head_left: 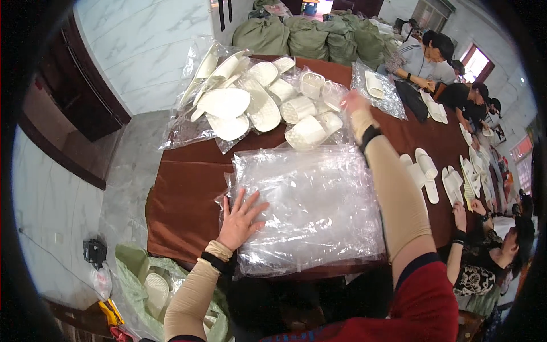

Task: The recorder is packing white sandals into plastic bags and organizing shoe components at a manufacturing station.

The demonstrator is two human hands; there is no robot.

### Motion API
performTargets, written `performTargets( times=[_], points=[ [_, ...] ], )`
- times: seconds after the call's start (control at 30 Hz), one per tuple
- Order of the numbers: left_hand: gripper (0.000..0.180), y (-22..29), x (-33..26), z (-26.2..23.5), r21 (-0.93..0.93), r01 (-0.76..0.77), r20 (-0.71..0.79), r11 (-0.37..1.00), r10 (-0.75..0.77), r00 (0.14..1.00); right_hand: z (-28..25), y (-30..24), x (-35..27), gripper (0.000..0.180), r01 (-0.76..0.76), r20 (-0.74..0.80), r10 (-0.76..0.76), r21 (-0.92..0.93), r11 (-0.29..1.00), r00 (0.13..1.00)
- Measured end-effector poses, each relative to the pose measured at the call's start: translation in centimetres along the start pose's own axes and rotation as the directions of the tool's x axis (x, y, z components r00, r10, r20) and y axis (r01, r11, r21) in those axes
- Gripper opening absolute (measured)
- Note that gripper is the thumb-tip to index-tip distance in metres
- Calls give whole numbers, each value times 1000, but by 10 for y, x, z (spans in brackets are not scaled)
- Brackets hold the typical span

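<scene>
A stack of clear plastic bags (307, 211) lies flat on the brown table. My left hand (241, 222) rests on the stack's left side, fingers spread and palm down. My right arm reaches out past the stack's far right corner. My right hand (355, 104) is at the right edge of a heap of white slippers (259, 102), close to a pair of slippers (333, 96). Motion smears its fingers, so I cannot tell whether it grips anything. Several slippers in the heap are wrapped in clear plastic.
Brown cloth covers the table (188, 194). A green sack (134, 265) with slippers stands at lower left. More slippers (426, 168) line the right side, where co-workers (478, 251) sit. One bagged slipper (374, 84) lies at far right. Full green sacks (307, 40) stand behind.
</scene>
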State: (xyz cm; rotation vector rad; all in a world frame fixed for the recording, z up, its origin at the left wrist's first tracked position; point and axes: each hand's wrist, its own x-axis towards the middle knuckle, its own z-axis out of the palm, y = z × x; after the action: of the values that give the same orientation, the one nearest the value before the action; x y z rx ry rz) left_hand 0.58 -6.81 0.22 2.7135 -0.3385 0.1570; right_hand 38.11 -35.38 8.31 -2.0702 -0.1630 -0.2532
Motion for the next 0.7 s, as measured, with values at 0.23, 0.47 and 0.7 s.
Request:
performTargets(
  times=[0.23, 0.47, 0.7],
  points=[
    [55, -10, -19, 3, 37, 21, -21, 999, -21, 1000, -118, -140, -5, 8, 45, 39, -56, 232, 972, 998],
    [54, -16, -16, 12, 101, 32, 11, 994, -34, 999, -155, -236, -63, 13, 211, 455, -283, 203, 956, 844],
    [56, -13, -11, 11, 66, 55, 39, 996, -58, 998, -198, -317, -130, 14, 718, 667, -591, 121, 685, 453]
  ],
)
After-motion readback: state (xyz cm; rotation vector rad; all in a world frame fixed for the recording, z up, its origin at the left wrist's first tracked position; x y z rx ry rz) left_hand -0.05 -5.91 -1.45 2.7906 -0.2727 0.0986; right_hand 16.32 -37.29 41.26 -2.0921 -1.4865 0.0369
